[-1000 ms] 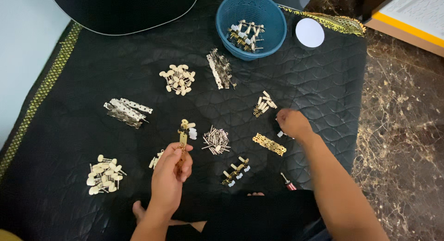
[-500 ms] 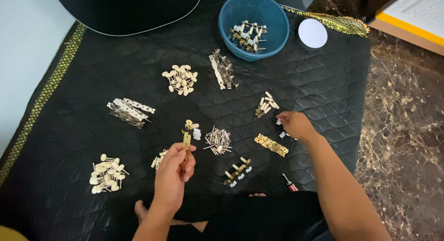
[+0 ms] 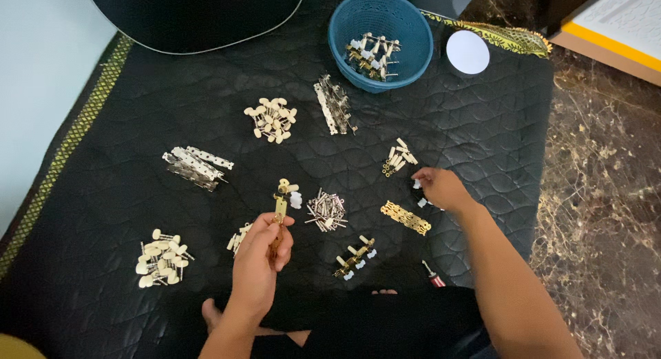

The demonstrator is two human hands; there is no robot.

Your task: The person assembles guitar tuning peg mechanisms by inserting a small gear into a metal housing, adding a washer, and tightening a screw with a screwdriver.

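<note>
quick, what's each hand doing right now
left hand: closed on a gold tuner strip, held upright above the black mat.
right hand: down on small white pieces; grip cannot be told.

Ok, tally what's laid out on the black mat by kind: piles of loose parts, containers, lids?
Piles of loose parts on the black mat: 10, from the cream knob pile to the pin pile
Blue basket: 1
White round lid: 1
Total: 12
</note>
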